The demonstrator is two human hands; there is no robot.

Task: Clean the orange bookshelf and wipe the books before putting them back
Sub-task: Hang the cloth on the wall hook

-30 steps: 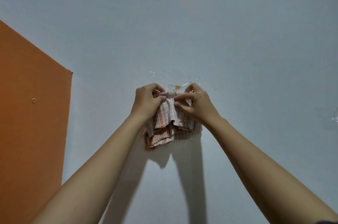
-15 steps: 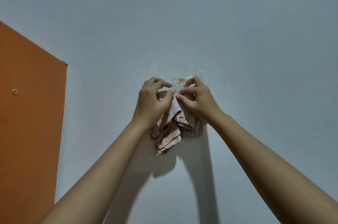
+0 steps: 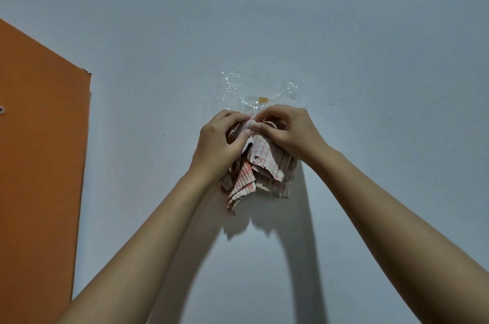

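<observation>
**Both hands pinch a checked cloth against the wall, beside the orange bookshelf**

A pale grey-blue painted wall fills nearly the whole view. At the left edge stands the flat orange bookshelf panel, its upper corner cut off slantwise by the wide lens; it sits well apart from the hands. Two bare forearms reach up from the bottom corners and meet near the middle, throwing dark shadows on the wall below them.

Between the wrists hangs a crumpled red-and-white checked cloth, bunched in folds with its lower corners drooping against the wall. The left hand has its fingers curled, with thumb and forefinger pinching the cloth's top edge. The right hand is curled likewise and pinches the same top edge, so the fingertips of the two hands touch.

Just above the knuckles a clear crinkled plastic patch lies on the wall, with a small amber spot in it. Whether the cloth is fastened to that patch cannot be told. A small round metal fastener shows on the orange panel's far-left edge.
</observation>
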